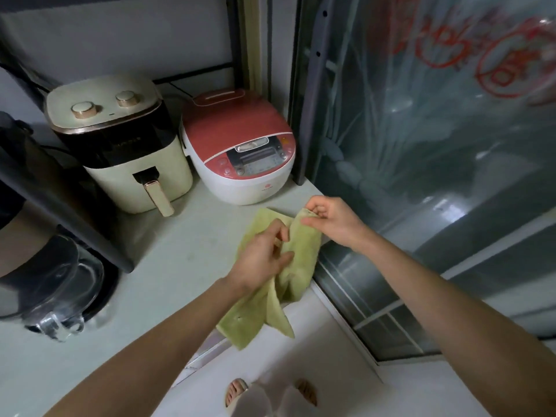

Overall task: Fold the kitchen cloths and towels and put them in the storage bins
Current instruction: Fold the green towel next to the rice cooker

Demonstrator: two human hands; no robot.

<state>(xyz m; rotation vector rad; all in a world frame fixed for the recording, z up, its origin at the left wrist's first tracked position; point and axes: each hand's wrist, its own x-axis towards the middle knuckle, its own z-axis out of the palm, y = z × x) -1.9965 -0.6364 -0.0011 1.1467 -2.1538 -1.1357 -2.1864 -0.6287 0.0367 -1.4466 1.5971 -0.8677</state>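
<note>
Green cloth (301, 251), two gripping hands

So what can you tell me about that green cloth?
The cloth is pale yellow-green and looks like soft terry. It is bunched and half folded, lying partly on the white counter with its lower end hanging over the edge. The left hand grips its middle; the right hand pinches its top corner.
</note>
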